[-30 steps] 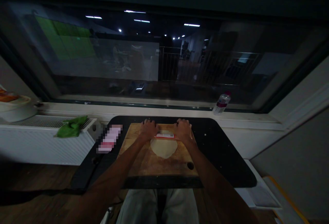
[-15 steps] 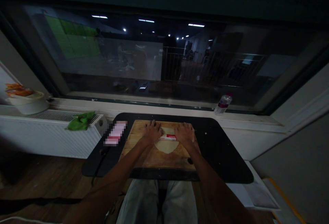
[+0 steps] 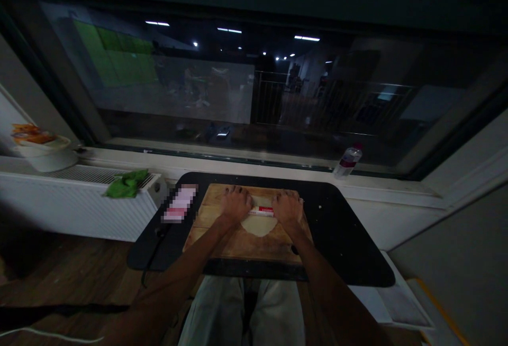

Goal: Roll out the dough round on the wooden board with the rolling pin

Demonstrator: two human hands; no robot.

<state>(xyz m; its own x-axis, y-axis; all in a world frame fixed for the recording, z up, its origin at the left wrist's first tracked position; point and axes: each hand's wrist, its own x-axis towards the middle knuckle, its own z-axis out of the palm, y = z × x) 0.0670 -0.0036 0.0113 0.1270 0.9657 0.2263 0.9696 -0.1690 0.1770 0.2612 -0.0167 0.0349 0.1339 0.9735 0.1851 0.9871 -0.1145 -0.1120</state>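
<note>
A broad dark window lies beyond the wooden board. Beneath the board we have a black table: its far edge passes just behind the board, its near edge leaves a narrow strip in front, and its widest stretch for moving lies right of the board. A white radiator stands well to the board's left. Our left forearm and right forearm reach across the board's near side, slanting inward. Flattened pale dough lies at the board's middle. Over the board's far half, our left hand and right hand rest palm down, fingers forward and partly bent. Both cover the ends of a red-and-white stick lying crosswise on the dough; how tightly they close around it, we cannot tell. A pixelated pinkish item sits left of the board, near its edge. A dark hole marks the board's near right corner, and crumbs dot the table to its right.
</note>
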